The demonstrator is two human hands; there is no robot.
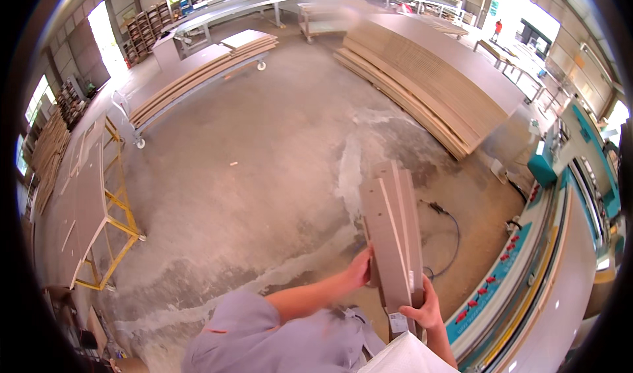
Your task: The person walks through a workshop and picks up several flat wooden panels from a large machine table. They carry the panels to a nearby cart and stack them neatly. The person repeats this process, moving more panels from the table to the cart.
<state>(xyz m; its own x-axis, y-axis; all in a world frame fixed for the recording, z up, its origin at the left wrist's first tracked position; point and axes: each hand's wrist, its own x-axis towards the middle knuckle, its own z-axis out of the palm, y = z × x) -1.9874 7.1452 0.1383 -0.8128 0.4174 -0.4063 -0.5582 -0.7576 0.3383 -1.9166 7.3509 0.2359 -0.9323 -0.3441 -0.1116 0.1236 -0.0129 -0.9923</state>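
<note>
Several long, narrow brown boards (389, 221) are gathered in a slightly fanned bundle in front of me. A small white label (397, 322) shows at their near end. My left hand (361, 268) is closed on the left side of the bundle, about midway to its near end, with its fingertips partly hidden. Closer to me, my right hand (427, 309) grips the right side, its thumb lying over the top near the label. A white shape at the lower edge overlaps the near end, and I cannot tell what it is.
A teal and grey machine (488, 294) with red clamps runs along the right. A black-ended hose (455, 238) lies on the floor beside the boards. Large stacked panels (428, 76) stand ahead. A wheeled cart (198, 76) and a yellow-framed stand (109, 221) are left.
</note>
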